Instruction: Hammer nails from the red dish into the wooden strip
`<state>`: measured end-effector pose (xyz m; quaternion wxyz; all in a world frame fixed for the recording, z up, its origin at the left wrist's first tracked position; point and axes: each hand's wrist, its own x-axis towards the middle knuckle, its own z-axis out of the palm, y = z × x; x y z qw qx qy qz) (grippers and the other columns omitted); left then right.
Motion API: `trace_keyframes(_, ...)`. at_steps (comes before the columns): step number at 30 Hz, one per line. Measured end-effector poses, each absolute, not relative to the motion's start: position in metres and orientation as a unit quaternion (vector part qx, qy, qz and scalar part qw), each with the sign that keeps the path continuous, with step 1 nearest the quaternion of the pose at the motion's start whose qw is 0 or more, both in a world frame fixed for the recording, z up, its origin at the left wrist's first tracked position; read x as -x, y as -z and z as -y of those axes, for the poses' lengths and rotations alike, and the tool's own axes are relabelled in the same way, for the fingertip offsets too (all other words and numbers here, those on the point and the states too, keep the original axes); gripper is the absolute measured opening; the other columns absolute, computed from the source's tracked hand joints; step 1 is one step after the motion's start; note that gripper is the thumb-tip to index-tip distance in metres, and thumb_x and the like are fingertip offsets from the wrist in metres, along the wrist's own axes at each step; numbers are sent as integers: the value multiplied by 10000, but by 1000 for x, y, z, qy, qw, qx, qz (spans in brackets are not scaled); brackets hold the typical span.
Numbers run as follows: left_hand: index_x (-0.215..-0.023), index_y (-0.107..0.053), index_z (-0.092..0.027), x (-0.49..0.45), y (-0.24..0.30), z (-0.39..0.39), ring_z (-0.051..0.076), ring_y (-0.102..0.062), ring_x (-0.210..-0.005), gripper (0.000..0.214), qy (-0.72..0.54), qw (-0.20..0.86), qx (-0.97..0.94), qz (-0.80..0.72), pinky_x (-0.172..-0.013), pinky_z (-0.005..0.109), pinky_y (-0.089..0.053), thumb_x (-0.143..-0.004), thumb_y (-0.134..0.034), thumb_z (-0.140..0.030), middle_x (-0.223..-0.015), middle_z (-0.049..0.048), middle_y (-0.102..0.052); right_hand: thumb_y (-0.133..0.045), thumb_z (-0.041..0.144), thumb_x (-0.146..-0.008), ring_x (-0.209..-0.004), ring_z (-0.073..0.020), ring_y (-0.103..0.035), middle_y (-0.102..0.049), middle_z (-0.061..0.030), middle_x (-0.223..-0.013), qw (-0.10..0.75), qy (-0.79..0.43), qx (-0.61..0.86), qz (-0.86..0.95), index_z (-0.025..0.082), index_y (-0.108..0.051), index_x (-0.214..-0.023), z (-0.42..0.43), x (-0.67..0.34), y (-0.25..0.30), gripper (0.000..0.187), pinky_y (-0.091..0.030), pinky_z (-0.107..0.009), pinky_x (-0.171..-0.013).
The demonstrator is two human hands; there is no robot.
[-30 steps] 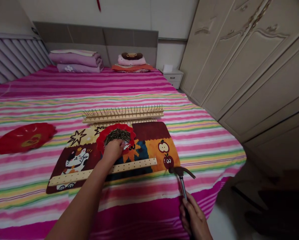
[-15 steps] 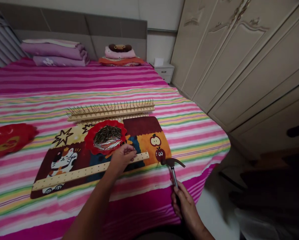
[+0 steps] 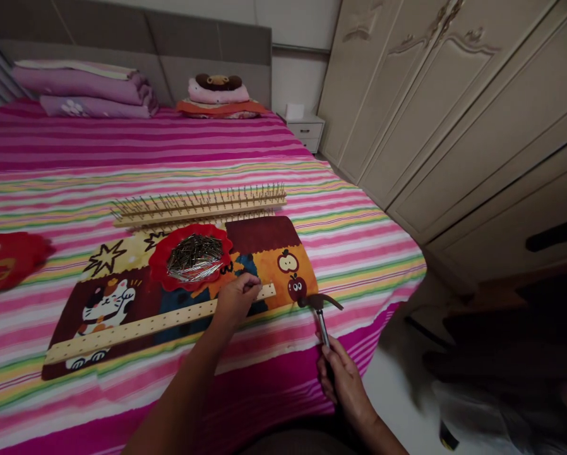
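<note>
Looks fwd & down on bed [image 3: 359,272] w/ striped cover. Has patterned mat [image 3: 259,230] (cat, apples etc.) laid flat on it. At mat's far edge, has nail-studded wood [image 3: 202,212], spiky side up. Across near part of mat, has bare wood strip [image 3: 136,328] w/ rows of dark dots. Has red dish [image 3: 159,265] on mat, between both; 2nd red dish [image 3: 13,256] far L on bed, partly out of view. Holds hammer [image 3: 322,322] in R hand [image 3: 343,376], fingers wrapped round handle, head near mat's R edge. Hovers or rests L hand [image 3: 236,300] at bare strip, nr its R end, fingers pinched narrow; can't tell if gripping anything. Heaps loose nails [image 3: 196,256] in dish on mat.
</note>
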<state>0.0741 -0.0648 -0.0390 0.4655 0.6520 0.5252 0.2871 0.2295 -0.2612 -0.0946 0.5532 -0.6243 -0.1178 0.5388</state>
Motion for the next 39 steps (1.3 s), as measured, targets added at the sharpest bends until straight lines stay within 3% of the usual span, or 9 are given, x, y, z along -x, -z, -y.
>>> trace_keyframes(7, -648, -613, -215, -73, 38, 65, 106, -493, -550, 73, -306, 350, -730, -501, -549, 227, -380, -676, -561, -258, -613, -30, -548, -615, 566, -709, -314, -33, -257, -416, 112, -498, 551, -542, 622, 128, 218, -487, -1176, 262, -228, 94, 596, -177, -136, -303)
trace_keyframes(11, -657, -612, -216, -71, 45, 65, 104, -491, -552, 78, -308, 333, -745, -489, -572, 230, -393, -699, -550, -237, -633, -28, -555, -577, 573, -738, -342, -56, -292, -410, 96, -512, 556, -520, 631, 148, 208, -495, -1213, 257, -222, 67, 605, -196, -158, -321)
trace_keyframes(15, -668, -617, -218, -71, 49, 65, 110, -503, -577, 80, -312, 322, -750, -486, -589, 233, -396, -711, -551, -229, -648, -25, -567, -496, 480, -837, -461, -101, -405, -455, 50, -557, 518, -459, 640, 333, 181, -550, -1215, 238, -223, 25, 484, -327, -203, -412)
trace_keyframes(22, -648, -610, -207, -75, 47, 67, 109, -488, -579, 68, -298, 315, -749, -502, -575, 230, -369, -704, -572, -204, -645, -24, -556, -412, 344, -894, -504, -118, -369, -417, 35, -587, 417, -344, 639, 548, 154, -541, -1248, 205, -223, -3, 422, -333, -246, -488)
trace_keyframes(26, -612, -579, -199, -76, 49, 68, 111, -485, -582, 104, -290, 292, -759, -505, -571, 234, -354, -715, -563, -199, -638, -21, -541, -391, 357, -899, -483, -114, -320, -365, 46, -571, 394, -375, 638, 545, 136, -540, -1238, 206, -223, -1, 431, -285, -245, -461)
trace_keyframes(31, -664, -604, -208, -75, 50, 70, 107, -509, -599, 81, -299, 300, -757, -498, -601, 228, -383, -718, -548, -186, -670, -22, -572, -410, 447, -892, -505, -116, -344, -372, 50, -577, 432, -430, 648, 457, 170, -512, -1271, 218, -226, 3, 480, -286, -235, -474)
trace_keyframes(39, -684, -619, -200, -73, 51, 70, 99, -523, -602, 96, -296, 291, -757, -504, -597, 216, -395, -707, -540, -150, -674, -23, -588, -428, 438, -889, -500, -111, -336, -382, 49, -571, 455, -413, 648, 450, 168, -526, -1265, 218, -226, 10, 473, -288, -235, -465)
